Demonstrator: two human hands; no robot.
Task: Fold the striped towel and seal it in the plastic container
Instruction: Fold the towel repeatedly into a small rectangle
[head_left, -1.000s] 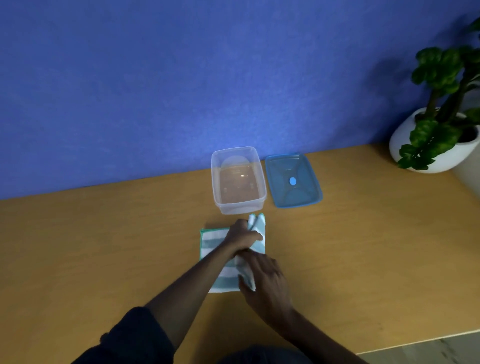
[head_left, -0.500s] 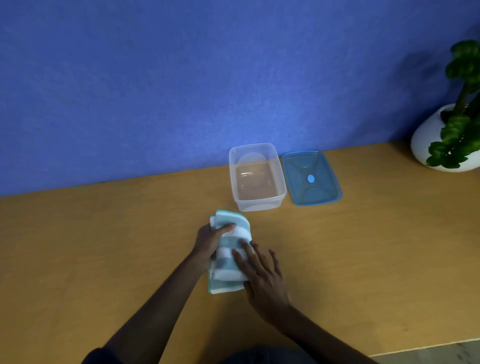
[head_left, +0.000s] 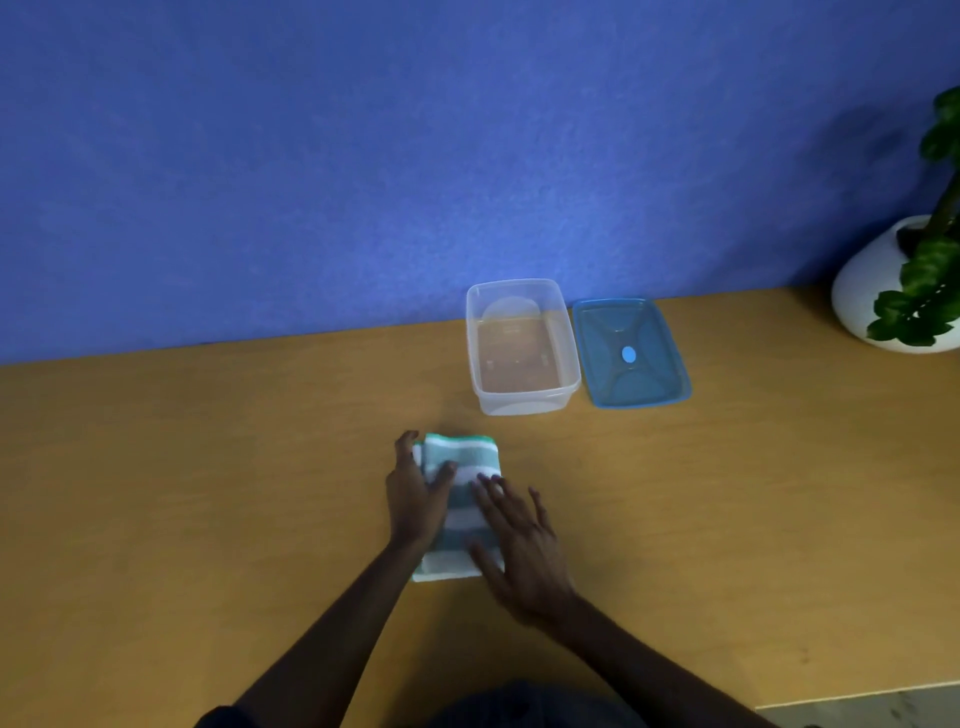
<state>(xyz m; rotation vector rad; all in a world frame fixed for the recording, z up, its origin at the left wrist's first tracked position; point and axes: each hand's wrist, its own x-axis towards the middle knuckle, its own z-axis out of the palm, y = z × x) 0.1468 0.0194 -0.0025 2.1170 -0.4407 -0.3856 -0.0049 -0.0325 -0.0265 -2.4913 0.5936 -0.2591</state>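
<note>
The striped green-and-white towel (head_left: 462, 467) lies folded into a narrow strip on the wooden table, just in front of me. My left hand (head_left: 415, 496) rests on its left edge, thumb over the top and fingers along the side. My right hand (head_left: 517, 540) lies flat on its right half with fingers spread. The clear plastic container (head_left: 522, 402) stands open and empty beyond the towel. Its blue lid (head_left: 631, 353) lies flat on the table right of the container.
A white pot with a green plant (head_left: 878, 291) stands at the far right by the blue wall. The table's front edge (head_left: 857, 696) runs at the lower right.
The towel went from a wider fold to a narrow strip. My left hand shifted to its left edge and my right hand flattened on it. The view swung left.
</note>
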